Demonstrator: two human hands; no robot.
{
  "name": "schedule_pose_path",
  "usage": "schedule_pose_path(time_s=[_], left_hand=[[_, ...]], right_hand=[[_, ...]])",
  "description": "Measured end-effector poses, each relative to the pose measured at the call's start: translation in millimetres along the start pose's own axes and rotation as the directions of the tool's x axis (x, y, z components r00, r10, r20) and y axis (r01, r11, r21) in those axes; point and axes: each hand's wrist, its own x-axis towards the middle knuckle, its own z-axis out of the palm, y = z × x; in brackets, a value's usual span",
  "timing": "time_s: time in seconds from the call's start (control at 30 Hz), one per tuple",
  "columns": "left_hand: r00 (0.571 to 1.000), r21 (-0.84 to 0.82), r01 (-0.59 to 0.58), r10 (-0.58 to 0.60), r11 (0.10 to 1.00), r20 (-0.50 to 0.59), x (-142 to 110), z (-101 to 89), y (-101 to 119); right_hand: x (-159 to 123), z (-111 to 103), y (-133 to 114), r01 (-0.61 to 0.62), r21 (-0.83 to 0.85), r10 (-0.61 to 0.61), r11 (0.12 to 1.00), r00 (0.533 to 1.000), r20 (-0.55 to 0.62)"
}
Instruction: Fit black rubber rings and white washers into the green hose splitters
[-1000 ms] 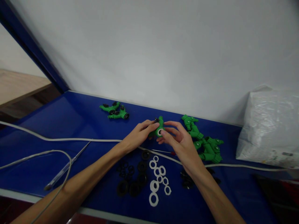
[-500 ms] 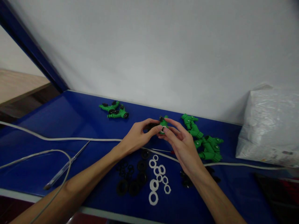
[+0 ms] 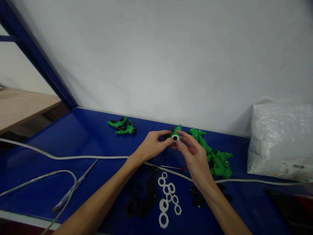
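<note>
Between both hands, above the blue table, is a green Y-shaped hose splitter point(image 3: 179, 127). A white ring point(image 3: 175, 138) sits in its end that faces me, around a dark opening. The fingers of my left hand point(image 3: 156, 142) are closed on its left side, with the thumb at the ring's edge. My right hand point(image 3: 193, 151) grips the right side, its thumb just below the ring. Below the hands lie several loose white rings point(image 3: 163, 205) and black rings point(image 3: 143, 209). Parts of the splitter are hidden behind the fingers.
Two green splitters with black valves point(image 3: 126, 127) lie at the back left. A pile of green splitter bodies point(image 3: 220, 163) lies right of my hands, with black parts point(image 3: 197, 195) nearer. A white cable point(image 3: 93, 157) crosses the table. A screwdriver point(image 3: 75, 186) and a plastic-wrapped package point(image 3: 281, 140) flank the area.
The splitter has been tilted so that its white-ringed end shows more fully toward me. Both hands keep hold of it. The whole view has shifted, with the table lower in the picture.
</note>
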Motion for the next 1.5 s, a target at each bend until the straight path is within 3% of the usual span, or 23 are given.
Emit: schedule_pose_path(time_s=[0.13, 0.3, 0.43, 0.63, 0.83, 1.5], left_hand=[[0.995, -0.122, 0.100, -0.100, 0.987, 0.011, -1, -0.8, -12], [0.990, -0.277, 0.138, -0.127, 0.951, 0.056, -6, -4.2, -11], [0.977, -0.256, 0.212, -0.200, 0.943, 0.073, -7, -1.1, -10], [0.968, -0.174, 0.246, -0.249, 0.953, 0.006, -5, 1.8, -19], [0.978, -0.110, 0.208, -0.205, 0.972, 0.033, -7, 1.7, -13], [0.994, 0.042, 0.095, -0.092, 0.995, -0.066, -13, 11.9, -6]], right_hand=[[-4, 5, -2, -0.023, -0.036, 0.024, 0.999, 1.000, 0.016], [-6, 8, -5, -0.043, -0.045, 0.045, 0.998, 0.998, 0.039], [-3, 4, -5, -0.082, -0.034, 0.083, 0.996, 0.995, 0.049], [-1, 6, 1, -0.217, 0.038, 0.212, 0.975, 0.971, 0.109], [-2, 8, 2, -0.277, 0.119, 0.255, 0.954, 0.952, 0.167], [-6, 10, 4, -0.141, 0.029, 0.137, 0.990, 0.985, 0.108]])
